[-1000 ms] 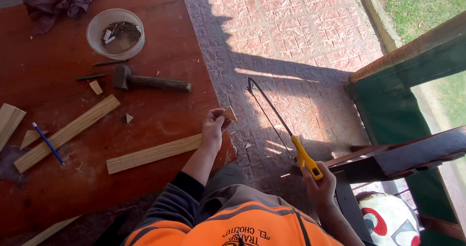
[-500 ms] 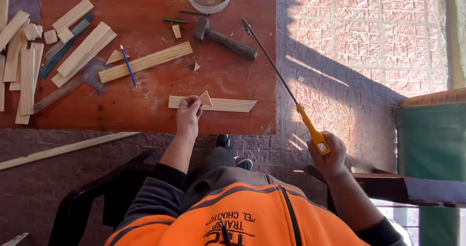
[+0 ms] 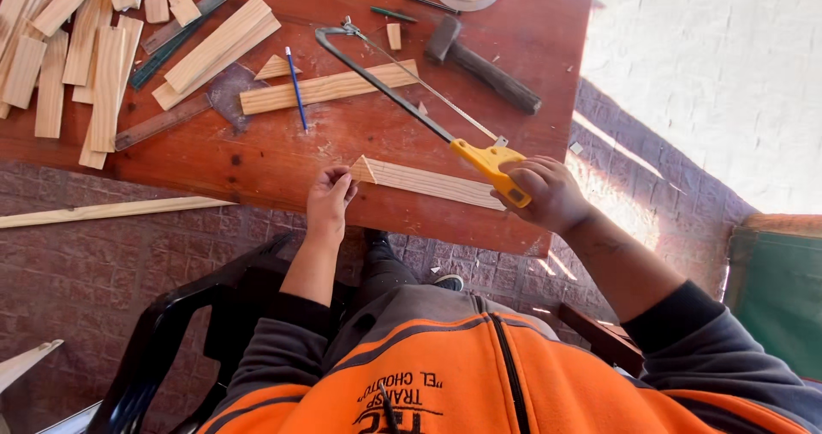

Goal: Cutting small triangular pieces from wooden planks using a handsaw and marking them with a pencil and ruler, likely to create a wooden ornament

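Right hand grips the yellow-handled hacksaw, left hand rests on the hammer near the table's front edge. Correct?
Not quite. The head view shows the left hand on the wooden strip, not the hammer. The right hand does grip the yellow-handled hacksaw.

No packages, labels, signs or screens.
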